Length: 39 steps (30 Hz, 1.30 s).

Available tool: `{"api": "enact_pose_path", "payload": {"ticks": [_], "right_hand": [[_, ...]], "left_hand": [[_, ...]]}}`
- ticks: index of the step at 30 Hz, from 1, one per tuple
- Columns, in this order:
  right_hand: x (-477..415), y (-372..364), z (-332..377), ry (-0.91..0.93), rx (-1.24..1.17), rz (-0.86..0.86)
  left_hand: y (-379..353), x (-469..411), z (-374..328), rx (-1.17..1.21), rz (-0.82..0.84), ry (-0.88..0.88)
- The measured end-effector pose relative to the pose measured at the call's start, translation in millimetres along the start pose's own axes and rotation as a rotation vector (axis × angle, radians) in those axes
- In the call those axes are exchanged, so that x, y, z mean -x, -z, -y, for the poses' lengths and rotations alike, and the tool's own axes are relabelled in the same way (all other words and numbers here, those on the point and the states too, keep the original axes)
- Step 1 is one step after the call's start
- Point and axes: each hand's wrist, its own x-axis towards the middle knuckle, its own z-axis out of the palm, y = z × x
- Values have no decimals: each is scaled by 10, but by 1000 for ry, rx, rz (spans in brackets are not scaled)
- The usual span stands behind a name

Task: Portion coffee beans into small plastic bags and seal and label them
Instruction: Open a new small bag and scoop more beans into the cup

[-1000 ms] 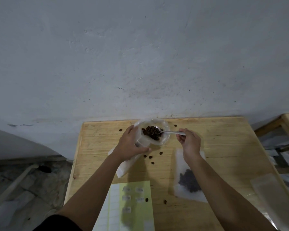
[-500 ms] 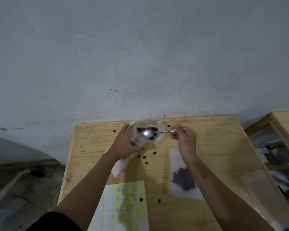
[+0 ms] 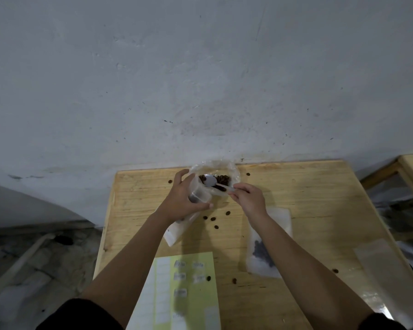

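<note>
Spoon over the bean bag
Left hand [image 3: 180,203] grips a small plastic bag [image 3: 202,195]; right hand [image 3: 248,198] pinches the spoon [image 3: 211,181] above the coffee beans [image 3: 222,179]

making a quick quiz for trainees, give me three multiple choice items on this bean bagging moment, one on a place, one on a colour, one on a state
1. Where does the filled small bag lie?
A. under the right forearm
B. on the label sheet
C. on the floor

2. What colour is the label sheet?
A. red
B. pale yellow-green
C. black

3. What does the right hand hold?
A. nothing
B. a pen
C. a spoon over the open bag of beans

Answers: 1 A, it sits on the table partly hidden by that forearm. 2 B, the sheet near the front edge shows that tint. 3 C, its fingers pinch the handle while the left hand steadies a clear container.
</note>
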Motion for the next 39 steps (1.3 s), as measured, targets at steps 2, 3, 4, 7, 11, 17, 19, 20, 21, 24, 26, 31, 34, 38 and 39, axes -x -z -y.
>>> {"api": "enact_pose_path", "payload": {"ticks": [2,3,4,7,11,17,19,20,21,24,26,31,34,38,39], "right_hand": [[-3,1,-3,7,104,13],[9,15,6,13,161,18],[20,33,16,27,226,23],[60,124,47,108,462,41],[112,232,44,243,640,-43],[355,56,287,501,444,135],[465,-36,369,555,358,235],[504,-64,393,566,303,252],[532,-81,414,568,248,251],[572,-83,459,598,196,190],[583,-66,474,602,195,164],[638,24,486,594,112,35],[619,160,518,596,76,-93],[593,312,623,548,-75,-39],[593,344,650,550,-84,-21]], "left_hand": [[20,17,-5,13,-13,-1],[32,30,-9,22,-21,-3],[45,44,-11,32,-26,-2],[74,86,-16,51,-43,-1],[102,166,-118,77,-50,-23],[56,239,-415,246,-60,-35],[21,278,-533,358,-73,-49],[12,301,-593,431,-73,-58],[10,326,-653,507,-70,-74],[-4,374,-762,617,-41,-150],[-1,398,-815,630,-27,-155],[-27,427,-988,545,-113,-198],[-13,366,-982,458,-236,-205],[21,302,-980,578,-280,-175],[28,299,-1005,617,-274,-170]]}}
